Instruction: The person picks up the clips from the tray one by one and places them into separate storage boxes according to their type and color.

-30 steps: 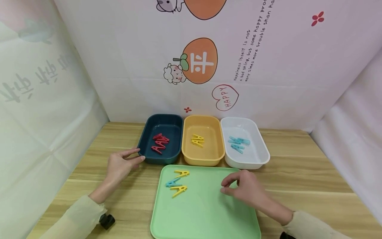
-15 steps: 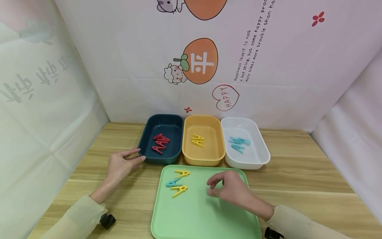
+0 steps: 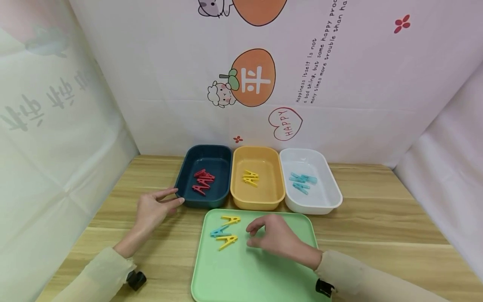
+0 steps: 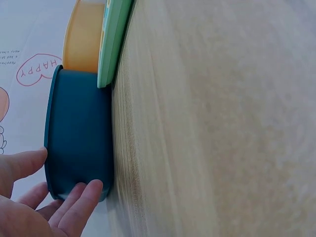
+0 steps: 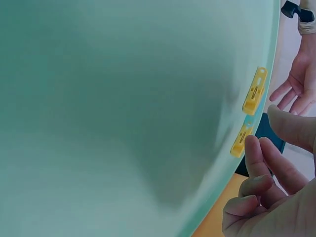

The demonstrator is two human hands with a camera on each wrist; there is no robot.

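Thumb and fingers of my left hand [image 3: 152,209] touch the left corner of the dark blue bin [image 3: 205,204], which holds several red clothespins [image 3: 203,181]. In the left wrist view its fingers [image 4: 81,207] lie along the bin's end. My right hand [image 3: 277,237] hovers above the green tray [image 3: 241,279], thumb and forefinger apart with nothing between them. Left of these fingertips lie a yellow clothespin [image 3: 231,219], a light blue clothespin [image 3: 220,232] and a second yellow clothespin [image 3: 227,241]. The right wrist view shows the upper yellow clothespin [image 5: 255,93] near the thumb.
Behind the tray, a yellow bin [image 3: 258,205] with yellow clothespins [image 3: 250,178] stands beside a white bin [image 3: 315,209] with light blue clothespins [image 3: 300,187]. All bins stand side by side on the wooden table [image 3: 377,218]. A printed white cloth [image 3: 181,84] rises at the back.
My right hand has moved left across the tray toward the loose clothespins. The left hand stays at the dark blue bin.
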